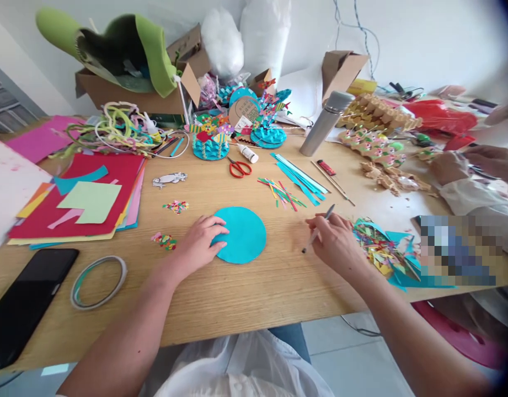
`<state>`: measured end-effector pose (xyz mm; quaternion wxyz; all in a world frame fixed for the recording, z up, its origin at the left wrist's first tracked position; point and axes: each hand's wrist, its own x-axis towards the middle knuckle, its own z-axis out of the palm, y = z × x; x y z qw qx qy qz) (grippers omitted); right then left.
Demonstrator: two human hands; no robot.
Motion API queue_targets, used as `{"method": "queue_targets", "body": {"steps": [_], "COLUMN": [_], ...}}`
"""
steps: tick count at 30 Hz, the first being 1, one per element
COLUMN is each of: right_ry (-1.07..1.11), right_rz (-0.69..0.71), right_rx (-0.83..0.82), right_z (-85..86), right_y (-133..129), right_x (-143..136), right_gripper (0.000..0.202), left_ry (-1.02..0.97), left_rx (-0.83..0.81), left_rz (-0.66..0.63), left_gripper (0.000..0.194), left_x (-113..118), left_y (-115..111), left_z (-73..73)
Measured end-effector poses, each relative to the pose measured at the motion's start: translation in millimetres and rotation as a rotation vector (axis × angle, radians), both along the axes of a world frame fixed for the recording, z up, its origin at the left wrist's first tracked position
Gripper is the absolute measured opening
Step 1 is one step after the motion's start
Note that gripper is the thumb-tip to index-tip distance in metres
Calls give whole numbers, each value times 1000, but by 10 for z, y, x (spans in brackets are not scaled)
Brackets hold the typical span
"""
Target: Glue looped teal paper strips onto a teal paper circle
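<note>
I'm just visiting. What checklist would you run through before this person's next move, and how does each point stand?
1. Left hand on the blue disc: ok, fingers rest on its left edge.
2. Pen in hand: ok, the right hand holds it, apart from the disc.
3. Pen tip ready: cannot tell, too small to see.
4. Red-handled scissors off the disc: ok, they lie beyond it.
5. Loose paper bits well away from the left arm: not ok, a pile lies close beside it.
</note>
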<state>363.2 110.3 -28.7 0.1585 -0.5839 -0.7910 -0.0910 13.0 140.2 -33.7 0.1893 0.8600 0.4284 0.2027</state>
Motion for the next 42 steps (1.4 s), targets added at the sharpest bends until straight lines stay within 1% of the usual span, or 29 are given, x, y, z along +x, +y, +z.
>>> {"method": "queue_targets", "body": {"steps": [3,5,6,9,11,13,15,17,20,21,23,24,25,27,29,31,36,38,42], "right_ry": [61,95,111,141,158,220,361,493,569,590,696,724,727,643,521,438,304,236,158], "right_rz": [-60,-85,-104,-155,-138,-78,-20,-16,28,74,275,326,349,339,311,294,310,302,279], "right_rx": [54,75,79,37,8,-5,-34,-71,-110,-127,-183,-188,-181,-160,-159,-163,-139,-132,-148], "right_z": [45,76,95,180,265,358,429,448,366,322,234,198,168,122,77,25,-79,-71,12], "right_y": [39,85,112,208,294,395,503,602,725,765,864,926,994,1135,1248,1307,1296,1282,1250], "right_x": [100,127,129,71,-35,-202,-426,-695,-1136,-1272,-1487,-1553,-1588,-1576,-1497,-1416,-1368,-1371,-1356], "right_gripper": [10,8,10,24,27,22,14,10,10,10,9,8,9,16,25,29,22,20,19], "left_ry": [-55,-113,-142,-200,-204,-185,-153,-111,-31,-2,57,82,102,131,148,160,169,170,170], "left_rx": [48,105,138,228,259,266,254,239,235,236,225,216,208,194,186,182,165,154,139], "left_rz": [27,84,128,263,298,278,236,188,105,72,18,-2,-15,-29,-27,-24,-30,-32,-37], "left_gripper": [17,15,14,12,10,9,11,15,19,20,19,19,18,17,16,15,13,14,13], "left_x": [15,5,-5,-34,-27,11,76,152,251,275,310,320,326,329,325,321,320,320,318], "left_y": [0,18,30,57,50,16,-41,-110,-212,-241,-285,-300,-311,-319,-317,-313,-308,-305,-299], "left_z": [19,25,25,23,30,46,65,78,82,80,75,72,70,63,54,45,42,46,51]}}
